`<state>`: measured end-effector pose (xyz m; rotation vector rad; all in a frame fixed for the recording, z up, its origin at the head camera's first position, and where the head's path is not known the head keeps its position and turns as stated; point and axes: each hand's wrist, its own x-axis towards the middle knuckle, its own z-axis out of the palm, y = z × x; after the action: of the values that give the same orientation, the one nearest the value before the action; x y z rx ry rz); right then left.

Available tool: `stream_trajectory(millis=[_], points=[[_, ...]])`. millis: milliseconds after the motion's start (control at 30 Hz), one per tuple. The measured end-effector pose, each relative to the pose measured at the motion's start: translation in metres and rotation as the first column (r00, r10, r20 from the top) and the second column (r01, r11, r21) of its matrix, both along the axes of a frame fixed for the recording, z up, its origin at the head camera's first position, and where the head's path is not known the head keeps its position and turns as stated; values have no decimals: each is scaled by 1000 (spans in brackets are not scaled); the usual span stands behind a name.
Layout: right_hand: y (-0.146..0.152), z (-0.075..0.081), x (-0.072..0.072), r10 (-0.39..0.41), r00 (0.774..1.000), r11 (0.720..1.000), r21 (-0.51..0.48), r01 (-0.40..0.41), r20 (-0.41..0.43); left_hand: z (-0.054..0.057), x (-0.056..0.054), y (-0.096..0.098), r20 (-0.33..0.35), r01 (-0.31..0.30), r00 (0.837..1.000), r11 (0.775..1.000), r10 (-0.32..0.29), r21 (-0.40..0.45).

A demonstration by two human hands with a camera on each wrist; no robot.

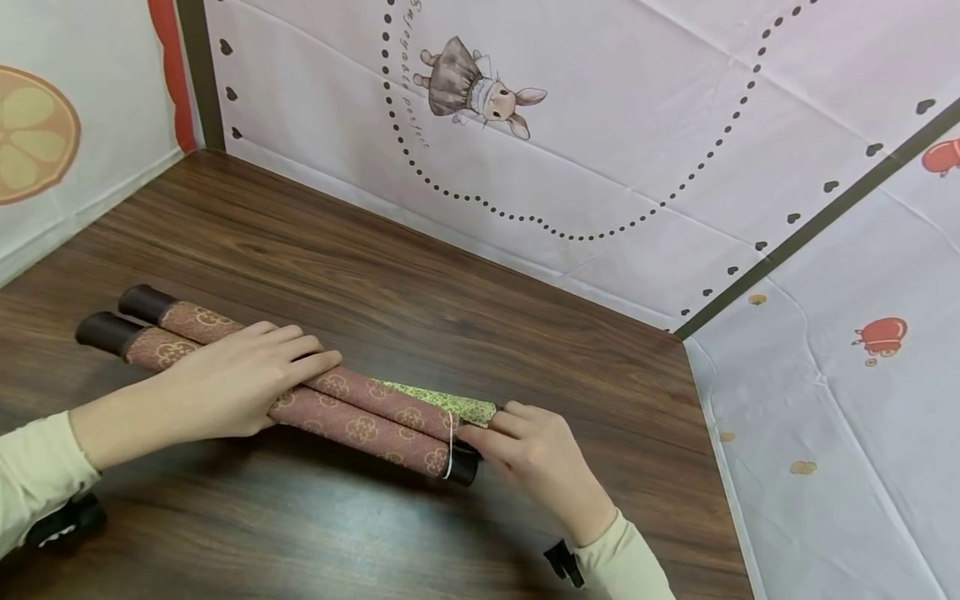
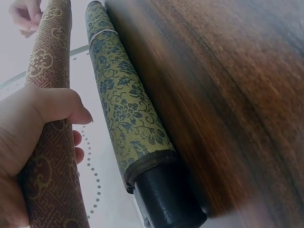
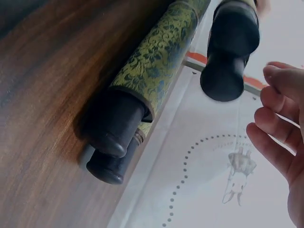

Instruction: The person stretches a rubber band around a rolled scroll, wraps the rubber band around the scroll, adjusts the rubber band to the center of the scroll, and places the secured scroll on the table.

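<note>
My left hand (image 1: pixel 251 375) grips a dusty-red patterned scroll (image 1: pixel 363 429), which shows as two parallel rolls with dark end knobs. In the left wrist view, the thumb (image 2: pixel 66 105) and fingers wrap round this red scroll. A thin white band (image 1: pixel 451 446) circles its right end. Behind and below it is a yellow-green floral scroll (image 2: pixel 126 102) with its own pale band and black knobs. My right hand (image 1: pixel 532 442) is at the red scroll's right end. The right wrist view has its loosely bent fingers (image 3: pixel 273 126) beside the black knobs (image 3: pixel 232 52), holding nothing.
The dark wood-grain table (image 1: pixel 360 533) extends under both scrolls. A white printed cloth wall (image 1: pixel 600 125) with a rabbit picture rises along the back, and similar cloth (image 1: pixel 825 417) borders the right side. Black straps (image 1: pixel 67 521) circle the wrists.
</note>
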<state>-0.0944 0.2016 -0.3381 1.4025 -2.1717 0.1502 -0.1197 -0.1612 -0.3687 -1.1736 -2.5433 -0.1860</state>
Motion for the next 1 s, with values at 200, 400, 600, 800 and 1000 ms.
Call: stream_trajectory(millis=[200, 400, 600, 800, 1000], points=[[-5, -4, 4, 45, 990, 990, 139, -26, -133, 1, 0, 0, 23, 2, 1000, 1000, -2, 14], [-7, -13, 1, 123, 964, 985, 151, -89, -235, 1, 2, 0, 53, 5, 999, 1000, -5, 3], [-9, -19, 5, 100, 988, 987, 136, -84, -120, 2, 0, 0, 49, -3, 999, 1000, 4, -2], [-17, -18, 10, 42, 999, 998, 56, -41, -13, 5, 0, 2, 68, -56, 996, 998, 54, 15], [-23, -24, 18, 68, 998, 966, -249, -63, 10, 9, 0, 6, 75, -110, 992, 993, 106, 48]])
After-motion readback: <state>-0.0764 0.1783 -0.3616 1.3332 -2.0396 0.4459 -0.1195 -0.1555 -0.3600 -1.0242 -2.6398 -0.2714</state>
